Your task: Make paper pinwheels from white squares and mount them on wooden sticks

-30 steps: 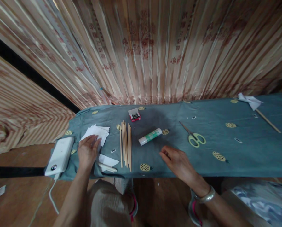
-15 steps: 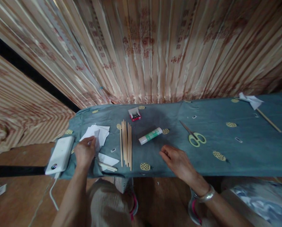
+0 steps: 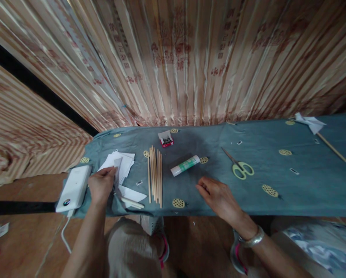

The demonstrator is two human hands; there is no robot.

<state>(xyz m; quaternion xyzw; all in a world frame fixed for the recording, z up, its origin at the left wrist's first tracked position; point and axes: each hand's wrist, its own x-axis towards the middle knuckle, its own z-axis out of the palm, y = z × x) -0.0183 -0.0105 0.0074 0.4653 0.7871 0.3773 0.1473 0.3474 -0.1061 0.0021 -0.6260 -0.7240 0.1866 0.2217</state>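
Observation:
My left hand (image 3: pixel 101 183) pinches a piece of white paper (image 3: pixel 117 166) between thumb and fingers, beside the loose stack of white paper sheets (image 3: pixel 128 164). Just right of that hand lies another sheet (image 3: pixel 133 193), with short pale sticks (image 3: pixel 133 202) against its lower edge. Several wooden sticks (image 3: pixel 155 175) form a bundle in the middle. My right hand (image 3: pixel 216 195) rests near the table's front edge, its fingers curled in and nothing visible in them. Closest to it are a glue stick (image 3: pixel 185 165) and green-handled scissors (image 3: pixel 241 168).
A small red box (image 3: pixel 166 139) of dark pins stands open at the back. On the far left sits a white power bank (image 3: pixel 74 189) with a cable. A paper pinwheel on a stick (image 3: pixel 314 124) lies far right. A pleated curtain (image 3: pixel 184 65) hangs behind the cloth-covered table (image 3: pixel 207 135).
My left hand has shifted slightly to the left with the paper piece, which now stands more upright. The right hand stays in place, and the view has moved a little.

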